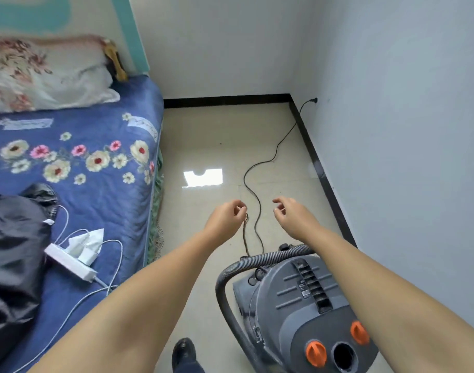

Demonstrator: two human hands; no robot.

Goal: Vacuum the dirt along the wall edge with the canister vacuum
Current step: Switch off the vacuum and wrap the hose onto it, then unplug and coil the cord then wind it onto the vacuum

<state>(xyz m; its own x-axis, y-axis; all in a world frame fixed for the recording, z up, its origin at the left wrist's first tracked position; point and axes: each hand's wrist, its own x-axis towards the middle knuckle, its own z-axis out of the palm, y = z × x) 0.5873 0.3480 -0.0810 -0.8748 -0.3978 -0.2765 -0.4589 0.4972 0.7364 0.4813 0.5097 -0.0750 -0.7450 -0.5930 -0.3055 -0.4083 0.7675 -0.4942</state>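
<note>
Down on the floor (pixel 203 130), near the right wall (pixel 405 130), the gray canister vacuum (pixel 306 302) is seen. Its ribbed hose (pixel 230 270) is curled around its left side. Two orange knobs (pixel 316 353) are set on its top. A thin black cord (pixel 253 200) is plugged into the wall and is laid in loops across the floor. A thin brown string (pixel 245 232) is pinched by the left hand (pixel 227 215); its grip is closed on it. The right hand (pixel 291 214) is held apart above the floor, fingers loosely bent, nothing in it. A blue flowered bed (pixel 101 162) is seen at the left, with a white power strip (pixel 69 261) on it.
</note>
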